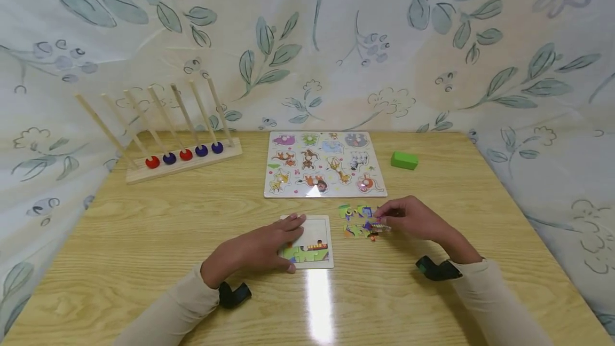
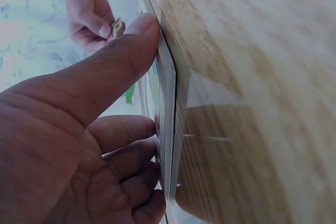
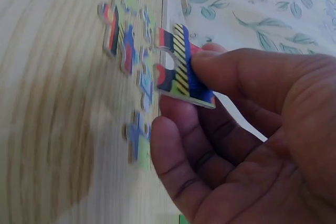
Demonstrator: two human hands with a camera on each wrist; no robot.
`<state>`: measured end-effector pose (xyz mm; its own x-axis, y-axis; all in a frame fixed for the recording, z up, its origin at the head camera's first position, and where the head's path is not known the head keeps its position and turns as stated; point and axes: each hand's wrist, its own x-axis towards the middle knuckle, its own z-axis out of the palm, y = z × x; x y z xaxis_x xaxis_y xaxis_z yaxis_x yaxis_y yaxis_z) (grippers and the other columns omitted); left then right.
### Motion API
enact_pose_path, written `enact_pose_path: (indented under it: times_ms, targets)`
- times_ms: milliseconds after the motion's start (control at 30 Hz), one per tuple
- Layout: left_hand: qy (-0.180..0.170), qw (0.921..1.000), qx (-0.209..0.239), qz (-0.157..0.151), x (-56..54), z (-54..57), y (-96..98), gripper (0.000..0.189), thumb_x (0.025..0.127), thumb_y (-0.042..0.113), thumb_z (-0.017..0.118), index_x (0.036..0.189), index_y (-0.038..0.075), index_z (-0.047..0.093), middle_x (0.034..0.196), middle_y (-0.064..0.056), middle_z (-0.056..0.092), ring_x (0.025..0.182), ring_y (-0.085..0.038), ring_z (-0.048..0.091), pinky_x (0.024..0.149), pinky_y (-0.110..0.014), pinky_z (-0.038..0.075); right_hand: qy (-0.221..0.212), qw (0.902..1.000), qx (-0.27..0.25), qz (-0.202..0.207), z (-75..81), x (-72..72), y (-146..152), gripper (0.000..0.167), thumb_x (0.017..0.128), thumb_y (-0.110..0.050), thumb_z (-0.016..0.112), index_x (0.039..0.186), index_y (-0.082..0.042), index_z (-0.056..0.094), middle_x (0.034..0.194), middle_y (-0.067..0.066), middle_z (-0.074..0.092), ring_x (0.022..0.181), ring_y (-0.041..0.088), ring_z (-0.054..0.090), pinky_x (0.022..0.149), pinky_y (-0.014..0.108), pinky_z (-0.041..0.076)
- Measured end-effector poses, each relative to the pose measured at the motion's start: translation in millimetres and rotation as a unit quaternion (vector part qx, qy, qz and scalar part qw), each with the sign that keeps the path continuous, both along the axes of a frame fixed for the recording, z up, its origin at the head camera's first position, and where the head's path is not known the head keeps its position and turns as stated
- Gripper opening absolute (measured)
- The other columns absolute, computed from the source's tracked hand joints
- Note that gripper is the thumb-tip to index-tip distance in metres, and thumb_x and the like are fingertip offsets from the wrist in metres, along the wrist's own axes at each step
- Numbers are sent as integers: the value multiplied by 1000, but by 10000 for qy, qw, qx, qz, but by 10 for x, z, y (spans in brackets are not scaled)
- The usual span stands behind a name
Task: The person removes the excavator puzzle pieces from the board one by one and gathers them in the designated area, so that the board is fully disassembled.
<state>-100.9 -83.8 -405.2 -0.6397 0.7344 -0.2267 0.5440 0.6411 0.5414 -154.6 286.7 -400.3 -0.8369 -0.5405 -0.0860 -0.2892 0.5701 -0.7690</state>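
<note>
My left hand (image 1: 264, 244) rests on the left part of a small white puzzle tray (image 1: 329, 228), its fingers spread and its thumb at the front edge, as the left wrist view also shows. Along the tray's lower part lies a joined row of puzzle pieces (image 1: 307, 255) with green ground and a train picture. My right hand (image 1: 413, 221) pinches a puzzle piece (image 3: 181, 66) between thumb and fingers; it bears yellow-black stripes, blue and red. Beneath and left of that hand, several loose puzzle pieces (image 1: 354, 230) lie on the table.
Behind the tray lies an animal peg puzzle board (image 1: 324, 164). A green block (image 1: 404, 160) sits to its right. At the back left stands a wooden rack (image 1: 192, 162) with tall pegs and several red and blue beads. Patterned cloth (image 1: 307, 41) hangs behind the wooden table (image 1: 192, 207).
</note>
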Motion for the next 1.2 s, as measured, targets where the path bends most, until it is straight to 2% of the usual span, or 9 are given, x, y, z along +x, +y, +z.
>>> enact_pose_path:
  times_ms: [333, 467, 633, 1000, 1200]
  targets:
    - [95, 9999, -136, 32, 12, 0, -2, 85, 88, 36, 72, 153, 3, 28, 162, -6, 11, 148, -23, 5, 114, -42, 22, -336, 9994, 96, 68, -95, -17, 117, 14, 91, 2, 62, 101, 1, 72, 99, 8, 69, 80, 13, 58, 66, 25, 50]
    - [64, 9998, -186, 97, 18, -11, 4, 86, 87, 37, 73, 153, 4, 28, 162, -5, 11, 148, -21, 5, 114, -41, 22, -29, 9995, 276, 117, -115, 8, 99, 14, 90, 2, 64, 102, 0, 72, 98, 6, 69, 78, 13, 56, 65, 25, 50]
    - [154, 9998, -156, 39, 8, -12, 22, 86, 88, 35, 73, 152, 1, 28, 162, -8, 12, 147, -24, 6, 114, -41, 22, 466, 9972, 580, 111, -94, 32, 75, 12, 88, 1, 69, 99, -4, 72, 92, 0, 66, 74, 12, 54, 63, 27, 48]
    - [295, 9993, -229, 14, 22, 19, 43, 85, 87, 37, 74, 151, 1, 32, 161, -8, 14, 147, -23, 9, 114, -40, 23, 780, 9942, 721, -145, -27, 74, 80, 17, 86, 3, 68, 102, -2, 71, 90, 1, 65, 78, 14, 56, 66, 28, 49]
    - [458, 9987, -142, 168, 20, 30, -11, 87, 84, 36, 77, 150, 1, 33, 161, -8, 16, 147, -22, 12, 113, -40, 24, 780, 9956, 522, -4, 23, 54, -7, 14, 88, 1, 67, 101, -2, 71, 89, 2, 65, 78, 13, 56, 65, 28, 49]
